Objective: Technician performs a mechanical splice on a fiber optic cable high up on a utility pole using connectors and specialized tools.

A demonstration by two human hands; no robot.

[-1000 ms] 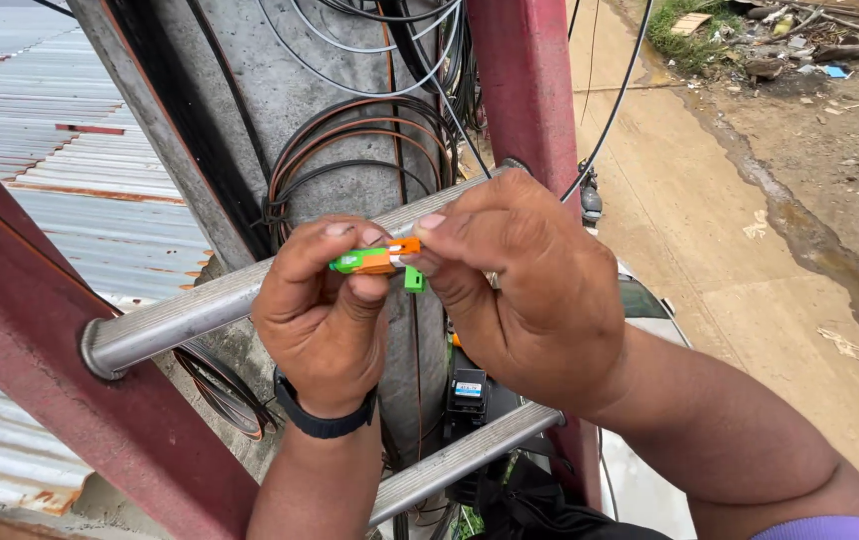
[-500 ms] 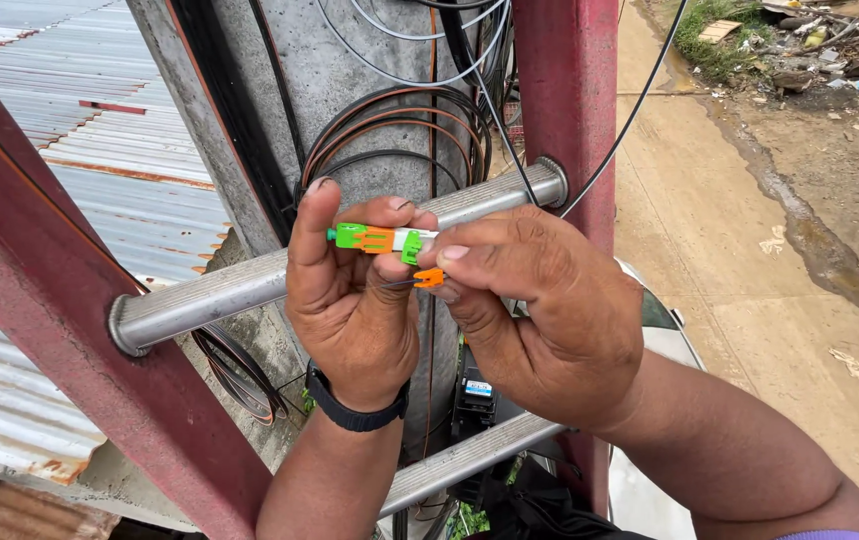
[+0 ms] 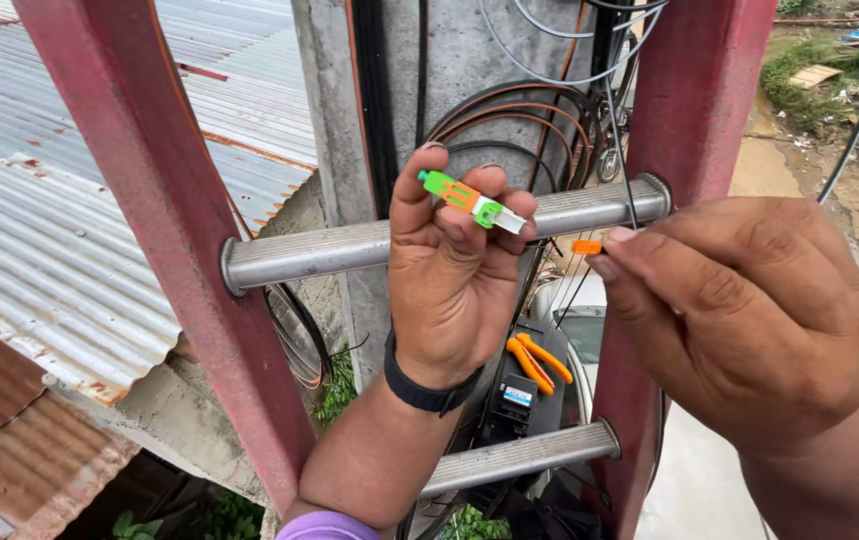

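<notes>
1. The left hand was raised in front of the upper ladder rung, palm turned toward the camera, with a black band around its wrist.
2. Its thumb and fingertips were pinched on a small green connector, which had an orange middle part and a pale tip and lay tilted, green end up and to the left, pale end down and to the right.
3. The connector sat just above that rung, in front of the grey concrete pole.
4. The right hand was held apart from the left, to the right of it and at about the same height, back of the hand toward the camera.
5. Its thumb and forefinger were closed on a tiny orange piece, which poked out from the fingertips toward the left, near the connector's pale tip but not touching it.
6. A thin black cable ran down past the right end of the rung, close to the orange piece; whether it joined the piece could not be told.
7. The red ladder rails stood on either side of the hands, and a lower rung crossed below them.
8. Between the two rungs, under the left wrist, hung a black tool and orange-handled pliers.
9. Coils of dark cable were looped on the pole behind the left hand.
10. Corrugated metal roofing lay far below on the left, and a dirt road on the right.
</notes>
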